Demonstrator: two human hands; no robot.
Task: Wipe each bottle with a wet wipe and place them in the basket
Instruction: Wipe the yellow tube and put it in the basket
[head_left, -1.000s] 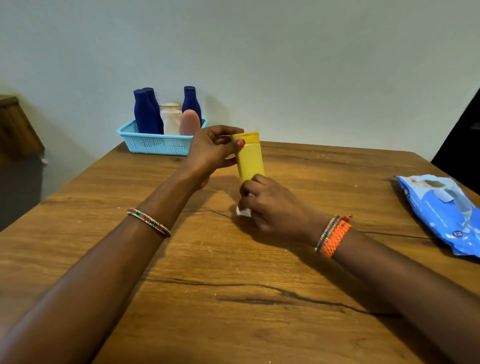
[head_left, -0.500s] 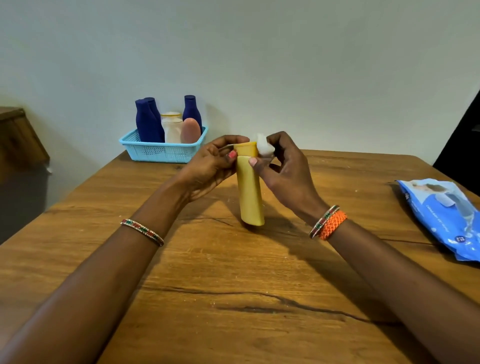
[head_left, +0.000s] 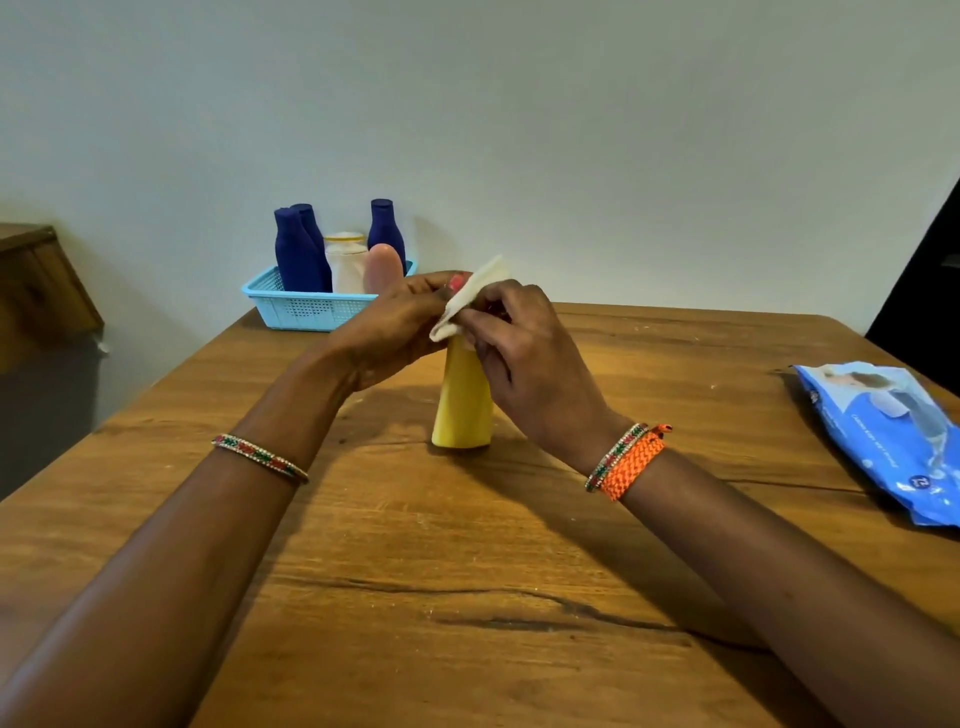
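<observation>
Pinching a wet wipe (head_left: 470, 301), both hands (head_left: 400, 327) (head_left: 524, 353) cap the upright yellow bottle (head_left: 462, 405).

The yellow bottle (head_left: 462, 400) stands plain and unmarked on the tabletop (head_left: 467, 571), which is warm brown wood with dark grain lines and a dark crack. At the top of the yellow bottle is a white wet wipe (head_left: 470, 299). Behind the yellow bottle, a light blue basket (head_left: 306, 312) with perforated sides holds three dark blue bottles (head_left: 296, 254), a white jar (head_left: 347, 265) with a yellow band near its top, and a pink bottle (head_left: 383, 267). Right of the yellow bottle lies a blue wipes packet (head_left: 893, 441) with white print. One wrist carries a red-and-green patterned bangle (head_left: 260, 457); the other a similar bangle beside an orange braided band (head_left: 634, 462). The wall (head_left: 571, 130) is pale grey-green.
</observation>
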